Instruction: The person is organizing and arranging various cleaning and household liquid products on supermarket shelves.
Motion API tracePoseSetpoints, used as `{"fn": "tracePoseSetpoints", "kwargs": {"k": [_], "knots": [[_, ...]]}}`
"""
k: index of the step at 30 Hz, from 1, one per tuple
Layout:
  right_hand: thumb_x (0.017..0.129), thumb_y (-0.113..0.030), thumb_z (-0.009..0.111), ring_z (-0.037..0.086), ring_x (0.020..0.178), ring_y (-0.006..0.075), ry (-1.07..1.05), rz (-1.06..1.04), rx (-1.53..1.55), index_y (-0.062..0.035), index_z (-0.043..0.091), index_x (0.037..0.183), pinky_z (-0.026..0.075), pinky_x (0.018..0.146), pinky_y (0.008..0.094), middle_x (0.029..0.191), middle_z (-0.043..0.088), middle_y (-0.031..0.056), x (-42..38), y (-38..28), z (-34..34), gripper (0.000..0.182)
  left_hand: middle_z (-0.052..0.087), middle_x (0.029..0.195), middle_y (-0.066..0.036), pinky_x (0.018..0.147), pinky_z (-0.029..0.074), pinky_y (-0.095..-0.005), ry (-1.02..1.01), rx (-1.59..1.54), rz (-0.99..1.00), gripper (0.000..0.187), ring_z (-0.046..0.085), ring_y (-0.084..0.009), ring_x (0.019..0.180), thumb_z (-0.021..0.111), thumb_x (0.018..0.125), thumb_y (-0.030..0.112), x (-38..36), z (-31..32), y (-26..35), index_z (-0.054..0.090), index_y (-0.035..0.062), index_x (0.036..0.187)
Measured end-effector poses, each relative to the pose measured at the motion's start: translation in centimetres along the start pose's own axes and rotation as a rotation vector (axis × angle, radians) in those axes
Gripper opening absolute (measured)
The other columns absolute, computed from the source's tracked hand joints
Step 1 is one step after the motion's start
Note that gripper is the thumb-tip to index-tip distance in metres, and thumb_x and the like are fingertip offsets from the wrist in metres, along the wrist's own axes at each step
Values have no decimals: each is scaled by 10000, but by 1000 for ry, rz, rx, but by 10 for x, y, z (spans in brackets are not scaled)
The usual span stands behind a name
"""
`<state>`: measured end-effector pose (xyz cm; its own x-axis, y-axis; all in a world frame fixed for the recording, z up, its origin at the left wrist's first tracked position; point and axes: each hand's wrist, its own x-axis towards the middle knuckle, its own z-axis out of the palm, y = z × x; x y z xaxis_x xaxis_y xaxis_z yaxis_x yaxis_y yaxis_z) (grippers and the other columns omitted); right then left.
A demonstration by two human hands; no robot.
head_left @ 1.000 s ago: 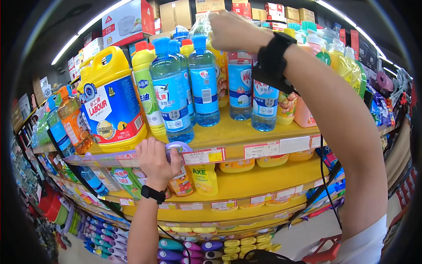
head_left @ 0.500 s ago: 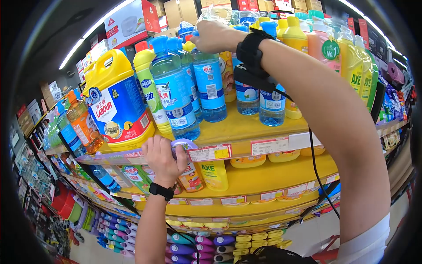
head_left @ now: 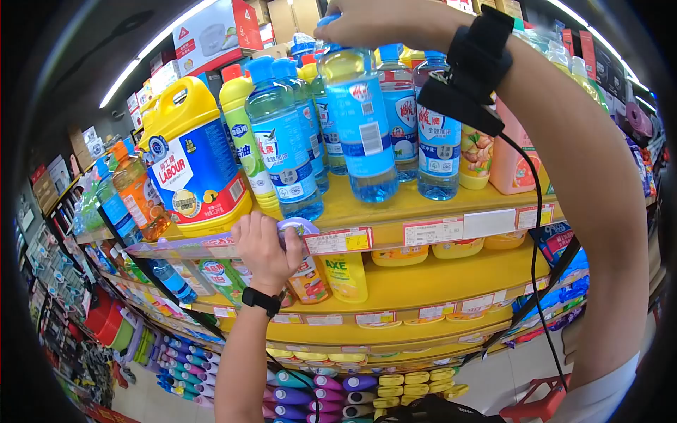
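Holding the blue bottle upright should keep it clear of neighbouring bottles at nine and three o'clock; it is near twelve o'clock, right hand fingers gripping its top, left hand at eight o'clock against the shelf edge, grip unclear

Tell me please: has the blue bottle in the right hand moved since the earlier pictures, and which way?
Yes. Against the price tag beside the left hand, the blue bottle has moved right and apparently forward.
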<state>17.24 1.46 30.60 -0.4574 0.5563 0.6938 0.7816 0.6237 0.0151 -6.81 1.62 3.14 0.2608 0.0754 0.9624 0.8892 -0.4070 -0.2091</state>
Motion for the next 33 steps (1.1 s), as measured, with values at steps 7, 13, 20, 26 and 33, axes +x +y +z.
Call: {"fn": "tracePoseSetpoints", "kwargs": {"k": [7,13,20,26,33], "knots": [[813,-198,582,668,856,426,70,4,124,205,606,887,517,706,430,862,629,377,1,-9,15,410,438,718,-123,658,341,-421,6,1,-5,247,462,-309,697,573,789,264,1,1,1,463,59,706],[810,-193,591,670,823,421,103,1,185,187,620,859,517,683,431,826,630,370,-5,-18,12,384,439,715,-123,656,340,-422,3,0,-7,246,462,-308,696,593,772,265,-2,2,-3,473,61,703],[911,-355,621,685,859,311,80,50,-41,94,659,1093,531,758,364,953,681,251,-3,-4,46,486,444,721,-134,660,324,-423,9,-21,-6,204,454,-315,696,547,791,218,-1,2,-1,468,40,730],[911,-342,621,677,815,272,160,123,226,114,639,1102,518,731,362,878,671,230,-7,-10,59,495,444,721,-135,657,323,-424,4,-14,-4,206,454,-314,695,547,789,221,-1,2,-1,468,40,730],[854,-401,682,664,759,190,-120,381,460,98,512,1181,519,656,320,869,664,178,-61,-35,58,621,456,726,-136,666,331,-422,9,-16,1,199,464,-312,701,547,793,229,-3,2,-1,491,44,745]]}}
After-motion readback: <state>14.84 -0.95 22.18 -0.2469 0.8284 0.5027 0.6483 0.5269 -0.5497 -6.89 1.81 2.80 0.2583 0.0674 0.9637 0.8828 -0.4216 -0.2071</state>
